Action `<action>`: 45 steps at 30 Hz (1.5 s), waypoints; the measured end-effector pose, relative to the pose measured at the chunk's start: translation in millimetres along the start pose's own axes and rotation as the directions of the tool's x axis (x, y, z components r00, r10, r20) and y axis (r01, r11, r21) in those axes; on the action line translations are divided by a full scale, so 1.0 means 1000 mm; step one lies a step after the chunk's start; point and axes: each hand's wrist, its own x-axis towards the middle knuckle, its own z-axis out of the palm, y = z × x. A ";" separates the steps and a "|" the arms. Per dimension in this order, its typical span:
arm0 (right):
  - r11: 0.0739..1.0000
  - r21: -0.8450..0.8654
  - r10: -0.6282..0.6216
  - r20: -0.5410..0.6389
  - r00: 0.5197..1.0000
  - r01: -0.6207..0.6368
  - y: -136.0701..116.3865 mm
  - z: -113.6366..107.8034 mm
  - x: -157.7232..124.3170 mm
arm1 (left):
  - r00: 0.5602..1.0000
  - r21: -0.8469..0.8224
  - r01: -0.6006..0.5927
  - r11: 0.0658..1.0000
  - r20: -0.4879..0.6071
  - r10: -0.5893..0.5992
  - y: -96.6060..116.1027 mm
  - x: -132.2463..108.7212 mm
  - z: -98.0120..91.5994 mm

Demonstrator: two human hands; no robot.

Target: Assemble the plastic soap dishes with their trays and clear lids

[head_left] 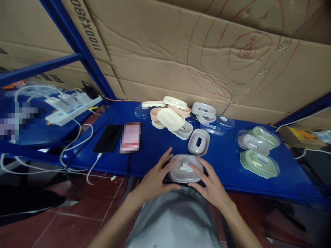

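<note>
A grey soap box (pixel 182 176) with a clear lid and a small label lies at the table's front edge, right before my body. My left hand (pixel 155 178) grips its left side, fingers over the lid's edge and thumb at the near side. On the right side, my right hand (pixel 213 182) grips the same box, with a fingertip on the lid by the label. Just beyond it sits an open grey soap tray (pixel 199 142) with an oval slot.
Cream trays (pixel 170 119), grey trays (pixel 204 112) and clear lids (pixel 213 129) lie in a loose heap behind. Several lidded soap boxes (pixel 260 163) stand at the right. Phones (pixel 107 138) and a power strip (pixel 73 108) with cables are at the left. A cardboard wall (pixel 155 69) closes the back.
</note>
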 end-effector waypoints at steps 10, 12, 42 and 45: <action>0.676 -0.318 0.196 -0.792 0.578 -0.665 0.111 -0.128 -0.129 | 0.986 0.103 -0.153 0.983 0.082 0.145 0.029 0.048 0.011; 0.574 -0.235 0.191 -0.893 0.408 -0.784 0.153 -0.144 -0.161 | 0.974 0.135 -0.211 0.968 0.118 0.195 0.037 0.065 0.020; 0.951 -0.309 0.037 0.168 0.985 0.017 0.096 -0.033 0.097 | 0.806 -0.544 0.347 0.764 -0.243 -0.539 -0.001 0.049 -0.005; 0.975 -0.201 -0.062 0.151 0.987 0.092 0.087 -0.028 0.117 | 0.834 -0.375 0.336 0.864 -0.307 -0.458 -0.003 0.051 -0.002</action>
